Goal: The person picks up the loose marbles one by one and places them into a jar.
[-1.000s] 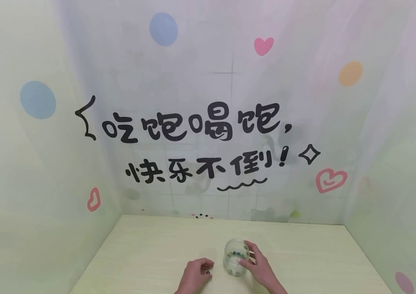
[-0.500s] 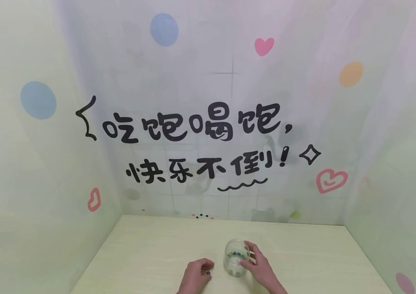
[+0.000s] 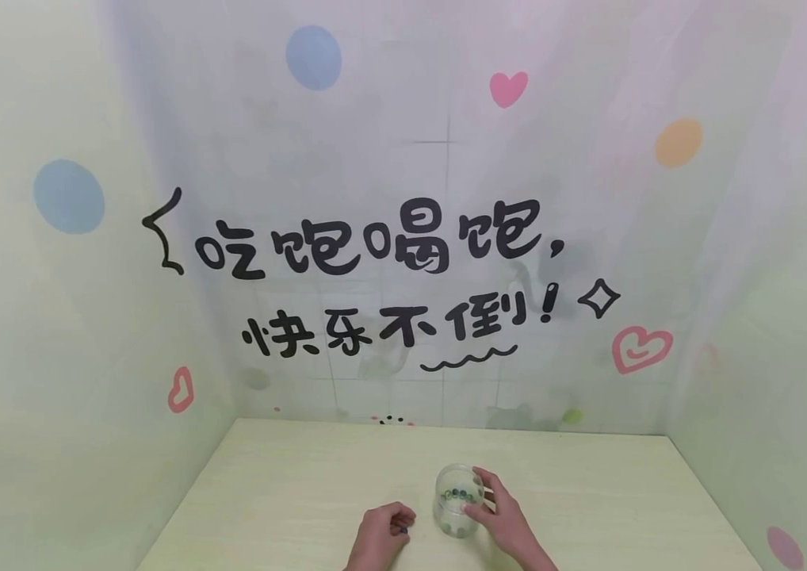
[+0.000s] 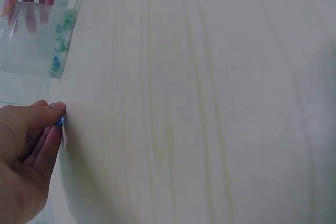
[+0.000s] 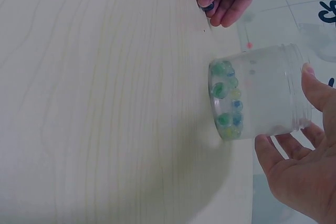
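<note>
A clear jar [image 5: 268,90] stands upright on the table, with several green, blue and yellow glass marbles [image 5: 223,119] at its bottom. My right hand [image 3: 506,519] holds the jar from its right side, thumb at the front and fingers curled round behind. To the left of the jar, apart from it, my left hand [image 3: 377,535] is low over the tabletop. Between its thumb and fingers it pinches a dark blue marble [image 4: 59,121], partly covered by the fingertips. In the right wrist view that marble is close to the table surface.
The pale wood-grain table [image 3: 289,476] reaches back to a printed curtain [image 3: 375,159] with black lettering, dots and hearts. Curtain walls also close off the left and right sides.
Both hands and the jar keep their places. The blue marble turns or shifts slightly between the left fingertips, and the head view has moved a little.
</note>
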The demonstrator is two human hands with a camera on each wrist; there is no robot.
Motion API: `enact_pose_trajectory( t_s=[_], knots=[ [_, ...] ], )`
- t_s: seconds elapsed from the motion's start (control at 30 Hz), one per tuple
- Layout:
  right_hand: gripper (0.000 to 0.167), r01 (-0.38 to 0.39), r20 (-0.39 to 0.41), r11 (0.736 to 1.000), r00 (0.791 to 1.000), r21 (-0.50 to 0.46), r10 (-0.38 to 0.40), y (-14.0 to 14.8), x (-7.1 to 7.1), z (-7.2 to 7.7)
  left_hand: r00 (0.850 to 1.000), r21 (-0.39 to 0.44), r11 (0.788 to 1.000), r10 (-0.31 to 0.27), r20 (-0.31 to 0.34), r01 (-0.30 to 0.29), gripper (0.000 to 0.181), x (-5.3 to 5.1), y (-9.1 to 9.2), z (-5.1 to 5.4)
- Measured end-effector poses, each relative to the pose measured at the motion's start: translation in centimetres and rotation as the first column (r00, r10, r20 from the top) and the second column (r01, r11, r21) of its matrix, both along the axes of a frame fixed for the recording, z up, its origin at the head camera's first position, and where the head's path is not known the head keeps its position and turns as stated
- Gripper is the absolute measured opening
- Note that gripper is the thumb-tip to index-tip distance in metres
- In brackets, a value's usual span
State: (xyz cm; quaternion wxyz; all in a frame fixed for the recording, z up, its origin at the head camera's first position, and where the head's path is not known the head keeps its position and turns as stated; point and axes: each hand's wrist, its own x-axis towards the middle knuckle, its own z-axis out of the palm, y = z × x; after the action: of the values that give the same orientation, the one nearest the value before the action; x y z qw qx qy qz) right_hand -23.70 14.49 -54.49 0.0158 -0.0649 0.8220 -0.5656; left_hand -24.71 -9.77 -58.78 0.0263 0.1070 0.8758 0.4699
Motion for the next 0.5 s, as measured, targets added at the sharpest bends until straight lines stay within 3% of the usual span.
enact_pose_trajectory(
  t_s=[0.5],
  knots=[
    [0.067,-0.005,-0.018,1.0,1.0,-0.001,0.005,0.12,-0.19,-0.25,1.0,-0.015,1.0,0.008,0.009,-0.008,0.024,-0.14,0.15,0.5]
  ],
)
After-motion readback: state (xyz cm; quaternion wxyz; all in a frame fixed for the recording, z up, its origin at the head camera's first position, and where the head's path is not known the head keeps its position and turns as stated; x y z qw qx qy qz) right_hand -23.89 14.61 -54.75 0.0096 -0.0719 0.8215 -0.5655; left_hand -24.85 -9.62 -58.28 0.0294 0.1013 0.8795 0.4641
